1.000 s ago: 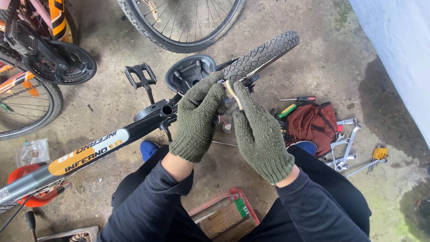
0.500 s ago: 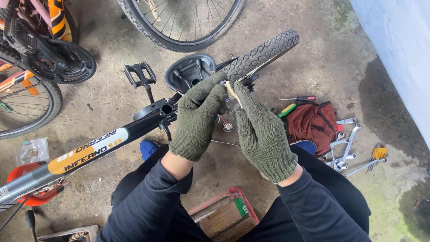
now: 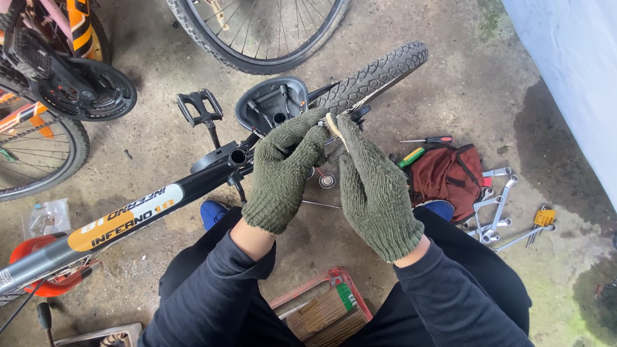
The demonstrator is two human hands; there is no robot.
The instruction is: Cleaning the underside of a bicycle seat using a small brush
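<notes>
pale strip (image 3: pixel 333 126), one only, is pinched between the fingertips of both gloved hands, just above the black bicycle frame (image 3: pixel 148 209) and in front of the knobbly tyre (image 3: pixel 376 74). its long axis runs up-left to down-right, the upper end toward the upturned saddle (image 3: pixel 273 103); what it is made of is hard to make out, since most of it is covered by the gloves.

the left hand (image 3: pixel 283 173) is closed on the strip's upper end with fingers curled, and the right hand (image 3: pixel 376 189) is closed on its lower part, thumb and forefinger together. two green knitted gloves, two dark sleeves.

three wheels show: the tyre behind the hands, a spoked wheel (image 3: pixel 263 29) cut off by the top edge, and another (image 3: pixel 32 154) cut off at the left. one pedal (image 3: pixel 200 106) stands on its crank. one chainring guard (image 3: pixel 90 90) belongs to a second bike, mostly out of frame.

on the concrete to the right lie one dark red tool bag (image 3: pixel 450 173), one red-handled screwdriver (image 3: pixel 427 139), one green-and-yellow handle (image 3: pixel 410 157) and several spanners (image 3: pixel 495 212), overlapping so the count is unclear. two blue shoe tips (image 3: pixel 212 212) peek out beside the knees. one red-rimmed tray (image 3: pixel 324 308) sits between the legs, partly hidden.
</notes>
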